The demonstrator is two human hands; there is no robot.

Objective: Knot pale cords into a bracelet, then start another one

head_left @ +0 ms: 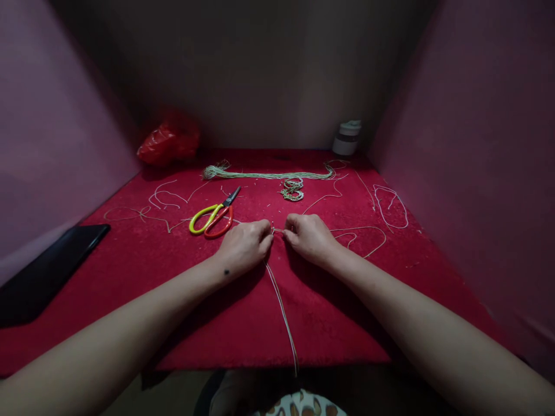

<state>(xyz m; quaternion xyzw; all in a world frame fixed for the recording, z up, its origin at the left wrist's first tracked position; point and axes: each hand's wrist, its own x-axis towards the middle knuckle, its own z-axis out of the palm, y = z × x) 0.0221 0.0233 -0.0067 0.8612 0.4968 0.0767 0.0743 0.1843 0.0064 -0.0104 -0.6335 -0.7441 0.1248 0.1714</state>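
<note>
Near the middle of the red cloth, my left hand (246, 245) and my right hand (311, 236) face each other a small gap apart. Both are closed in a pinch on thin pale cord (278, 230), which spans the gap between the fingertips. Loose strands (281, 306) run from beneath my left hand down over the table's front edge. More cord trails out to the right of my right hand in a loop. Just beyond my left hand lie scissors (215, 216) with one yellow and one red handle. The fingers partly hide the cord where it is gripped.
A long bundle of green-white cords (269, 174) lies at the back, with a small coiled braid (293, 189) before it. Behind are a red plastic bag (169, 141) and a white lidded cup (347, 138). At left rests a black flat device (52, 271). Walls stand on three sides.
</note>
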